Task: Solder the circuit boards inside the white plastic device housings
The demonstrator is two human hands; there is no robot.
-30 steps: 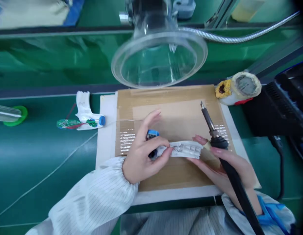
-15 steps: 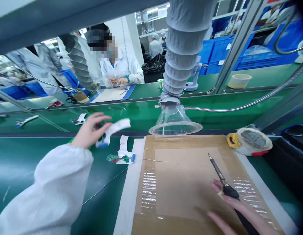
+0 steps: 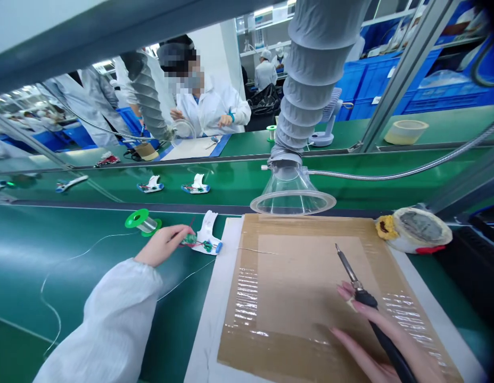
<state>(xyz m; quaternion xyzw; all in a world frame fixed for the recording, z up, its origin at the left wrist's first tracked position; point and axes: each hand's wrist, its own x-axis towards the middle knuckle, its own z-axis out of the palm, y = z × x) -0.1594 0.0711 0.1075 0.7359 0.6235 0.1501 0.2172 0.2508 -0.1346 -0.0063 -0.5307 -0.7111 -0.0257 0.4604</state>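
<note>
My left hand (image 3: 165, 244) reaches over the green tabletop with its fingers pinched on the small green circuit board (image 3: 188, 240). Thin red wires run from that board to a white curved plastic piece (image 3: 207, 230), which lies left of the cardboard and has a blue end. In my right hand (image 3: 375, 330) is a soldering iron (image 3: 364, 298), its black handle resting among the fingers and its metal tip pointing up and away over the cardboard mat (image 3: 295, 298). A thin solder wire (image 3: 257, 250) lies across the mat's left edge.
Behind the mat hangs a clear fume hood (image 3: 293, 194) on a grey duct. A solder spool (image 3: 143, 222) stands left. Several white pieces, one of them nearby (image 3: 196, 184), lie on the green strip behind. A round tip-cleaning pot (image 3: 420, 230) sits right. A co-worker (image 3: 209, 103) sits opposite.
My left hand has let go of a white plastic piece, now on the green strip behind, and has come back to the circuit board near the mat. My right hand keeps the soldering iron.
</note>
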